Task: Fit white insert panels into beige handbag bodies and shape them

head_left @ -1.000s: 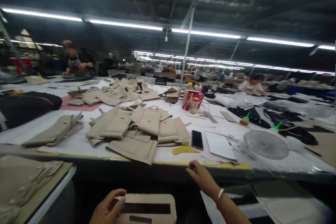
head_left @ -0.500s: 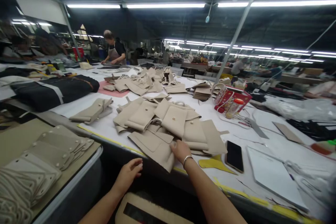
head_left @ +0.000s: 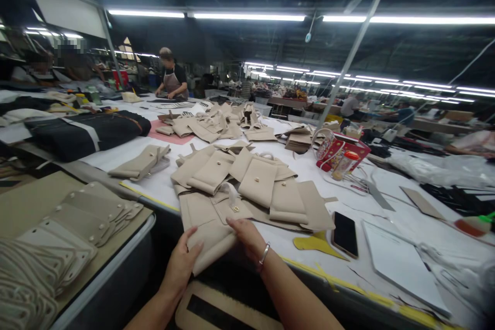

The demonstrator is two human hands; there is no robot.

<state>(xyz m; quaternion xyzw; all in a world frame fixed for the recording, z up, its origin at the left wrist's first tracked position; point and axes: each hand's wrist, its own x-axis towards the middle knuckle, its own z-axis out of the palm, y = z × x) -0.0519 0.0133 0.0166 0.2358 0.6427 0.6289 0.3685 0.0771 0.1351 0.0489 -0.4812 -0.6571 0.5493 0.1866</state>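
Note:
A beige leather bag piece with a gold clasp and a strap juts over the table's front edge. My left hand grips its lower left side, thumb on top. On the right side of the same piece, my right hand, with a silver bracelet at the wrist, has its fingers closed on the edge. Behind and to the right lies a heap of similar beige bag pieces with small clasps. Another folded beige piece rests apart on the left.
Strapped black material lies left; beige panels fill a bin-top board. A phone, yellow piece, white board and red bag are right. A person in an apron stands across the table.
My left hand has moved up and right and taken hold of the bag piece. The piece has turned and shifted left, with my right hand moved slightly left on it.

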